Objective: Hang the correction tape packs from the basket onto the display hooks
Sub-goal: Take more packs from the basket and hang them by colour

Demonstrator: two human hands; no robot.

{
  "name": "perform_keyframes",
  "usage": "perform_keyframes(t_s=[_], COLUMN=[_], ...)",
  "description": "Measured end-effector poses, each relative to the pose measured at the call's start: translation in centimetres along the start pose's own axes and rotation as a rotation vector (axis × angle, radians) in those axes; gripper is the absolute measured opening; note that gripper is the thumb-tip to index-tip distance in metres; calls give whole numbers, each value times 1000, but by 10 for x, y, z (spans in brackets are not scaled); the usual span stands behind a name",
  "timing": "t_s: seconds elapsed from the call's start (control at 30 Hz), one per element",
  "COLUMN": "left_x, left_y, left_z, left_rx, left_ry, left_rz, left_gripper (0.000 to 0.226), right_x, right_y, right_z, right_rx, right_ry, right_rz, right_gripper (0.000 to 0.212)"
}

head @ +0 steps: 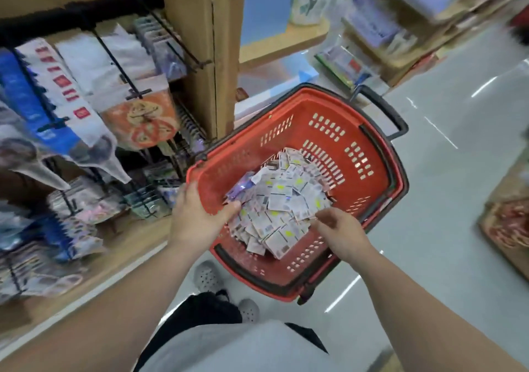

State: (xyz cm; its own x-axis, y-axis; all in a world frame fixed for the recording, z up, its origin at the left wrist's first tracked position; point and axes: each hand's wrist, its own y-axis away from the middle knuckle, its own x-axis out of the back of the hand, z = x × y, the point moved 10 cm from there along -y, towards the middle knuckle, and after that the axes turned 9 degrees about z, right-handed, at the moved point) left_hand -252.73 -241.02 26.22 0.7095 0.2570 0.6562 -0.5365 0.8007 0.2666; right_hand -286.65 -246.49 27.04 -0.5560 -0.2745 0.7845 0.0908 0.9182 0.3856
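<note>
Left hand is clamped on the basket rim at its nine o'clock, thumb inside. Right hand is held over the packs at the heap's five o'clock, fingers curled; a grasp cannot be confirmed. Packs are heaped mid-basket. Hooks, stocked, are noted at ten o'clock from the basket.

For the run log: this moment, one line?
left hand: grips red basket rim | right hand: at correction tape packs, grip unclear
</note>
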Motion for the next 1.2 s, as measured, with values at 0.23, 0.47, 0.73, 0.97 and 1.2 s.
perform_keyframes(t_s=[0.23,0.47,0.73,0.97,1.2], left_x=[-23,-27,-32,-39,-38], left_y=[1,0,-1,0,1], left_z=[-7,-15,-14,-19,-15], left_rx=[120,170,202,197,149], left_ry=[-33,-110,-316,-479,-435], left_rz=[64,239,353,352,358], left_gripper=[139,138,136,130,121], right_x=[7,-13,-48,-56,-17], right_y=[-39,-151,-253,-252,-219], right_z=[0,9,35,27,-49], right_rx=[-31,-48,0,195,580], right_ry=[17,178,643,810,777], right_rz=[-55,-145,-357,-313,-151], right_gripper=[31,51,64,24,29])
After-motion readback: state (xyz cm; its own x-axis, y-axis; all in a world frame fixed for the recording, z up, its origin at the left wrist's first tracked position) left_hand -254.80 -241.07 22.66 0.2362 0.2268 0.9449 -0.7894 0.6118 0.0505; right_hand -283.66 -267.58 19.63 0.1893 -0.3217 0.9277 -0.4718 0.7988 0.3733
